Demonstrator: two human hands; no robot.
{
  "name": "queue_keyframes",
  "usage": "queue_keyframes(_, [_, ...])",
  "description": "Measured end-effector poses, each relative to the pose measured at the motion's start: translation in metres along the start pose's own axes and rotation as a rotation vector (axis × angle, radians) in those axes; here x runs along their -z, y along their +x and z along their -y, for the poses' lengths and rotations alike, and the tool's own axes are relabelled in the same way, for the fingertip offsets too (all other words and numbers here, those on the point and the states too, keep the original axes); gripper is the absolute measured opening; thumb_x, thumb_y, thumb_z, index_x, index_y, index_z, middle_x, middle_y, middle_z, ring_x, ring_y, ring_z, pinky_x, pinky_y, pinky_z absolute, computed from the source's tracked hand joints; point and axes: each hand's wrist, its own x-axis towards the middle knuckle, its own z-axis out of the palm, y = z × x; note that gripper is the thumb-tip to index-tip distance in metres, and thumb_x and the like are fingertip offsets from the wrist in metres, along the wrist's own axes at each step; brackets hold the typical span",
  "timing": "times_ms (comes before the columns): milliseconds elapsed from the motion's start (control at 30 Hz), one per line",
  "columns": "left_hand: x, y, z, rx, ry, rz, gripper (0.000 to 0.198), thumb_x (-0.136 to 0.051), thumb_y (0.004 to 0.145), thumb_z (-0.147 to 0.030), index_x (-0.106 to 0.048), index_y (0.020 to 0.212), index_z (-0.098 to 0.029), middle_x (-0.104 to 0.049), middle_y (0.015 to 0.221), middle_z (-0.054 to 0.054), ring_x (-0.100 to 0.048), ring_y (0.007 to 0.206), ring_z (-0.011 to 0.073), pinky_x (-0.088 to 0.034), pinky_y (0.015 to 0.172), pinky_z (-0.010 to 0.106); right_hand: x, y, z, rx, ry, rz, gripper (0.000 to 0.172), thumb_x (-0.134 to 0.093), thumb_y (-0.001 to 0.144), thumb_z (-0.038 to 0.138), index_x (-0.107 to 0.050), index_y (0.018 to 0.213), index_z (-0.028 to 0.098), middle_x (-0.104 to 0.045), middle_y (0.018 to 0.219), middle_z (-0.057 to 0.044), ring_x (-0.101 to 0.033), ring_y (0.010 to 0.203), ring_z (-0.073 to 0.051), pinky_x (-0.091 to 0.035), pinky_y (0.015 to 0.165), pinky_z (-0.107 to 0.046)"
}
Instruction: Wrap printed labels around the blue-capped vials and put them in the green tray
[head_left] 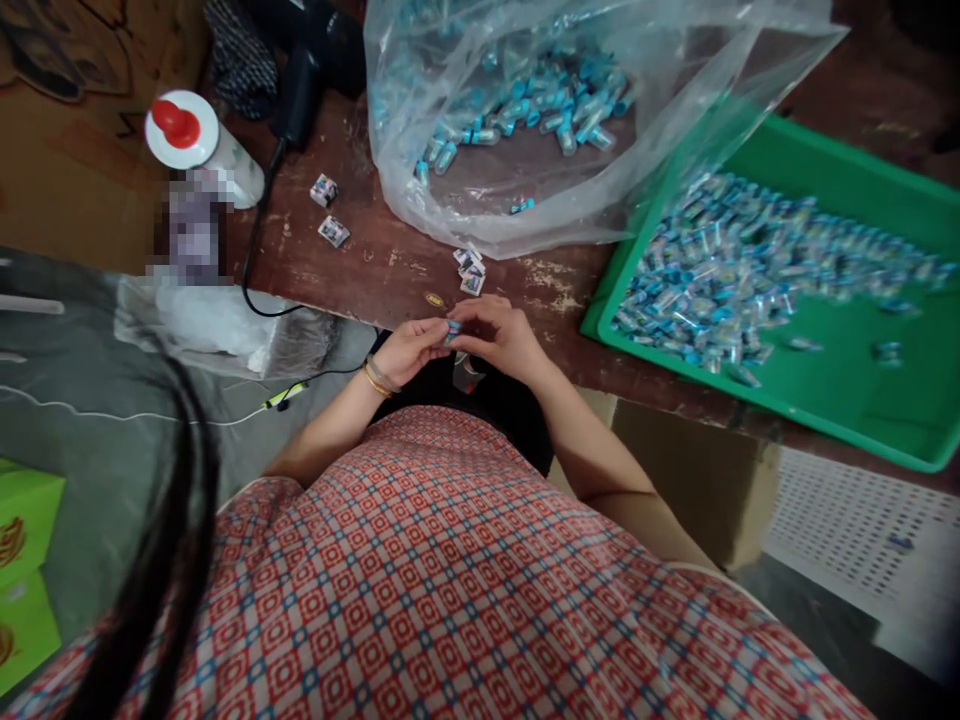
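Note:
At the table's front edge, both hands meet over a small blue-capped vial (452, 330). My left hand (414, 350), with bands at its wrist, pinches it between thumb and fingers. Curled round from the other side, my right hand (501, 335) has its thumb and fingertips at the same vial, which they partly cover. Just beyond the fingers lie several small printed labels (471, 272). A large clear plastic bag (480, 215) of blue-capped vials (525, 105) lies open behind them. To the right, a green tray (892, 410) holds many vials with printed wraps (697, 290).
Two small label stacks (334, 231) lie on the brown table (375, 270). A dark heat gun (304, 85) and its cord are at the back left, near a white bottle with a red top (184, 135). Below the table stands a cardboard box (690, 480).

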Motion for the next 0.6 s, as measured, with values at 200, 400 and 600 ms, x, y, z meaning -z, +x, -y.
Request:
queue_keyframes(200, [-0.004,-0.003,0.000,0.050,-0.052,0.013,0.050,-0.092,0.072,-0.057,-0.079,0.097,-0.016,-0.077,0.096,0.007,-0.072,0.083,0.0155,-0.059,0.077,0.030,-0.005,-0.013,-0.003,-0.003,-0.006,-0.059,0.014,-0.083,0.085,0.030,-0.078,0.097,0.032,-0.082,0.116,-0.002,-0.069,0.130,-0.030,-0.032,0.126,-0.059])
queue_keyframes(400, [-0.011,0.002,-0.001,0.004,-0.025,0.054,0.057,-0.090,0.072,-0.061,-0.079,0.105,-0.016,-0.078,0.096,0.007,-0.072,0.083,0.0162,-0.059,0.078,0.031,-0.003,-0.007,0.002,0.015,-0.016,-0.054,0.007,-0.079,0.089,0.030,-0.079,0.096,0.032,-0.082,0.117,0.000,-0.071,0.127,-0.030,-0.032,0.126,-0.064])
queue_keyframes(600, [-0.001,0.012,-0.005,-0.091,0.137,-0.080,0.058,-0.077,0.084,-0.065,-0.075,0.118,-0.018,-0.078,0.114,0.011,-0.071,0.088,0.0147,-0.056,0.077,0.028,0.110,-0.051,-0.014,-0.001,-0.301,-0.699,0.017,-0.066,0.098,0.046,-0.079,0.107,0.040,-0.080,0.112,-0.006,-0.075,0.111,-0.031,-0.055,0.102,-0.060])
